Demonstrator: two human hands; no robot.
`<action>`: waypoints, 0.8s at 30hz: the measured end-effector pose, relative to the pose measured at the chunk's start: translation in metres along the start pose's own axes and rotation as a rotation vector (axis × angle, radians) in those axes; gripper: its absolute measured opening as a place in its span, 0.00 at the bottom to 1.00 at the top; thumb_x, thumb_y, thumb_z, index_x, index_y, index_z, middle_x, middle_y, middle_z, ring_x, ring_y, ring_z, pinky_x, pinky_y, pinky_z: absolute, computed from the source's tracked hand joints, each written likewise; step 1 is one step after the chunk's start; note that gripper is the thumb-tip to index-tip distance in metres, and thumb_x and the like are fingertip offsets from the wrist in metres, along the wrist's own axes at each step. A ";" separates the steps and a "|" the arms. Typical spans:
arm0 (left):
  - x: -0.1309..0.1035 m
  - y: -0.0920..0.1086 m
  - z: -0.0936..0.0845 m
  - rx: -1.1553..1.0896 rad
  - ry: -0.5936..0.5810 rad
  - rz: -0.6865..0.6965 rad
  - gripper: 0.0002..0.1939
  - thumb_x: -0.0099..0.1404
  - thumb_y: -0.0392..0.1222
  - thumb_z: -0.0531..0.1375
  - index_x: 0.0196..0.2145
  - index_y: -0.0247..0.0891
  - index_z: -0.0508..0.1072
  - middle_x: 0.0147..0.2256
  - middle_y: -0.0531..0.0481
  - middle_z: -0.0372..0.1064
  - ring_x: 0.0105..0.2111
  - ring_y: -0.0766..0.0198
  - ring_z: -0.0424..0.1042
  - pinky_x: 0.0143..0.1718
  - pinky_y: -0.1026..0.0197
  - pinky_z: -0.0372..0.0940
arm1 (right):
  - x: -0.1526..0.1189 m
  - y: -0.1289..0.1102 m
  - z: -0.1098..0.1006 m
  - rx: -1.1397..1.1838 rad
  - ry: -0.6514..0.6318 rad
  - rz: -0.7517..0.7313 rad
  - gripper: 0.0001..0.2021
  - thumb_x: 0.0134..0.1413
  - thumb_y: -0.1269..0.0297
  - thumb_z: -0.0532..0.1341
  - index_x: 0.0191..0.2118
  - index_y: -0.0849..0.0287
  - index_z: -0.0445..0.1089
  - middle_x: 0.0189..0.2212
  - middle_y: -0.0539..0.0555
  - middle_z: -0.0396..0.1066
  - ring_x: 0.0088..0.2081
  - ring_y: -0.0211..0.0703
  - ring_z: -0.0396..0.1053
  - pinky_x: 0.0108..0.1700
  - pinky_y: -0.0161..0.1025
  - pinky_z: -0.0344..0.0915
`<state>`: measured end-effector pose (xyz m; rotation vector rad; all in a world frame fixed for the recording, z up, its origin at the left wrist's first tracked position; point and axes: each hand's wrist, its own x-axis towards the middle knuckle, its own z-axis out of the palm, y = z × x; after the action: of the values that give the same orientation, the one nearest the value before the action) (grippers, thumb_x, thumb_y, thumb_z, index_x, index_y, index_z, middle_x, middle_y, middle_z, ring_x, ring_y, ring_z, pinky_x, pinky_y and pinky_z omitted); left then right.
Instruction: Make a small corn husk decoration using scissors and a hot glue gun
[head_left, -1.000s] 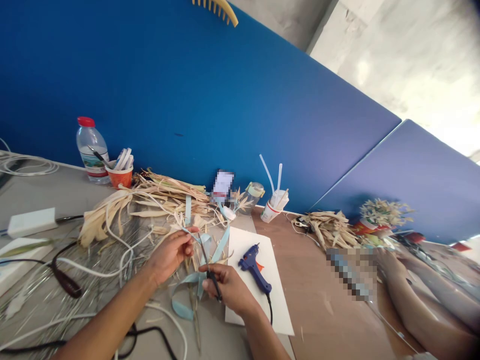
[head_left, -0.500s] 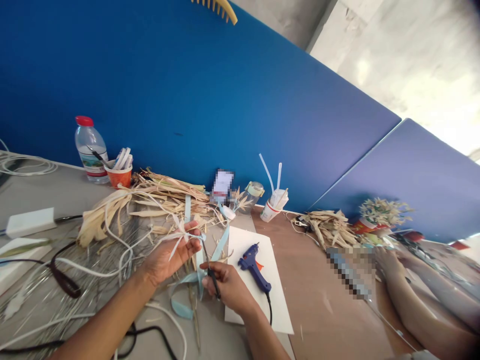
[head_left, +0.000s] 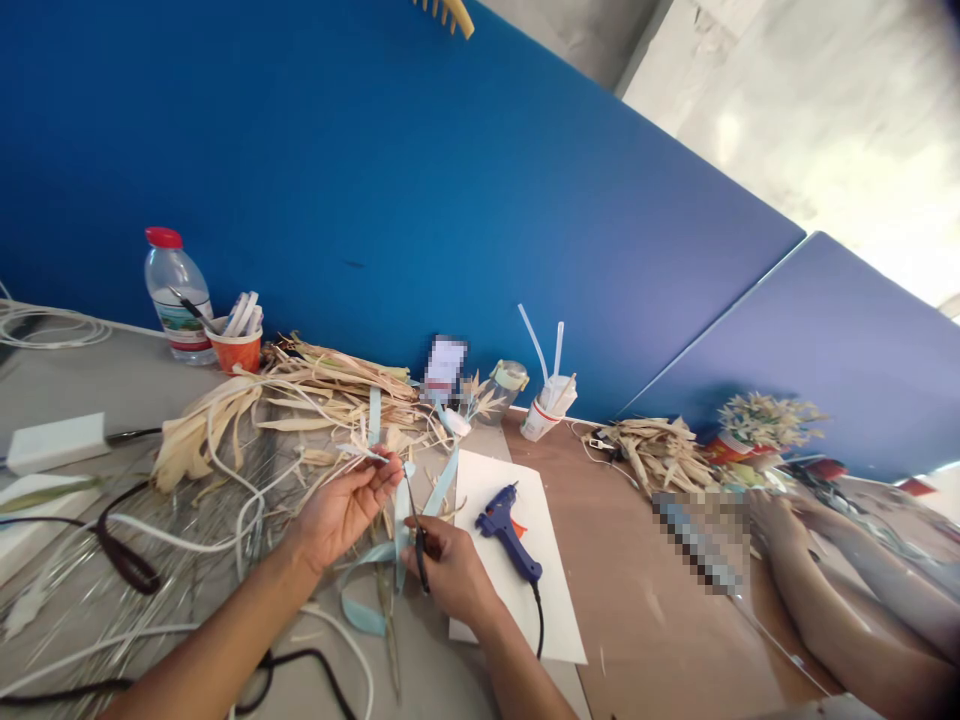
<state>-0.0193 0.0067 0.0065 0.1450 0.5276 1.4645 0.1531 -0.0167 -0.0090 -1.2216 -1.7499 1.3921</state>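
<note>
My left hand [head_left: 352, 505], palm up, pinches a thin pale husk strip [head_left: 360, 451] between its fingertips, left of centre. In my right hand [head_left: 446, 565] are dark-handled scissors [head_left: 419, 550], their narrow blades pointing up beside my left fingertips. A small pale blue piece [head_left: 409, 469] shows at the blade tips. Light blue ribbon [head_left: 365, 615] curls on the table below and between the hands. Just right of my right hand, a blue glue gun [head_left: 514, 535] lies on a white sheet [head_left: 559, 610].
Dried husks [head_left: 337, 380] lie behind my hands. A bottle [head_left: 178, 300], an orange cup [head_left: 236, 350] and a white cup [head_left: 541, 415] stand by the blue partition [head_left: 337, 180]. Cables [head_left: 187, 545] cross the left side. Another person's arms [head_left: 817, 600] rest at right.
My left fingers have closed together more, and the pale strip has turned and now shows less. The scissors have become more upright and shifted slightly left.
</note>
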 end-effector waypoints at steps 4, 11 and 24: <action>-0.001 0.000 -0.001 0.022 -0.037 0.022 0.15 0.58 0.19 0.50 0.34 0.28 0.73 0.32 0.42 0.75 0.32 0.64 0.76 0.38 0.61 0.73 | 0.000 0.003 0.001 -0.026 0.023 -0.018 0.16 0.46 0.68 0.59 0.43 0.62 0.71 0.20 0.45 0.54 0.22 0.32 0.51 0.25 0.31 0.49; 0.004 -0.004 -0.007 0.127 -0.004 -0.059 0.11 0.64 0.28 0.52 0.29 0.27 0.73 0.22 0.48 0.68 0.19 0.70 0.68 0.24 0.65 0.71 | -0.001 0.001 0.001 -0.016 0.009 -0.043 0.11 0.46 0.69 0.58 0.38 0.61 0.71 0.21 0.45 0.55 0.23 0.32 0.51 0.25 0.31 0.49; 0.004 0.002 -0.012 0.120 -0.160 -0.079 0.11 0.63 0.25 0.51 0.35 0.29 0.73 0.26 0.51 0.65 0.21 0.72 0.65 0.28 0.63 0.68 | -0.001 0.002 0.002 0.090 -0.018 0.010 0.17 0.45 0.68 0.60 0.45 0.63 0.71 0.20 0.45 0.56 0.22 0.32 0.52 0.25 0.32 0.50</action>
<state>-0.0262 0.0078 -0.0046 0.3302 0.4853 1.3316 0.1524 -0.0186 -0.0115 -1.1744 -1.6762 1.4754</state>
